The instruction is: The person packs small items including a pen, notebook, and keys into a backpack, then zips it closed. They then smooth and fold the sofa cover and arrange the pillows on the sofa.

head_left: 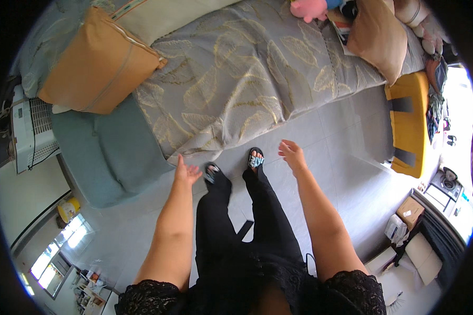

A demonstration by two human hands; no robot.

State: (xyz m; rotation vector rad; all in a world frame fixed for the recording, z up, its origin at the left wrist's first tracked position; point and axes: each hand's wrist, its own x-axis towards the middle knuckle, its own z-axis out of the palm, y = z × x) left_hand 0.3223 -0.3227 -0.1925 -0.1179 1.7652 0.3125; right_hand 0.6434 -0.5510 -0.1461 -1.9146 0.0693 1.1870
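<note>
Both of my arms reach forward over the floor, in front of a sofa covered by a grey cloth with a gold leaf pattern (236,68). My left hand (186,171) is open and empty, fingers apart, near the cloth's lower left corner. Farther right, my right hand (293,154) is held out with its fingers extended and nothing in it, just short of the cloth's front edge. At the left end the cloth leaves a blue-green sofa seat (108,152) bare. An orange-tan cushion (100,63) leans there.
Grey tiled floor (331,173) lies under my sandalled feet. A yellow piece of furniture (412,123) stands at the right end of the sofa. Another tan cushion (378,39) and a pink plush toy (308,9) rest at the back right. A white appliance (34,131) stands far left.
</note>
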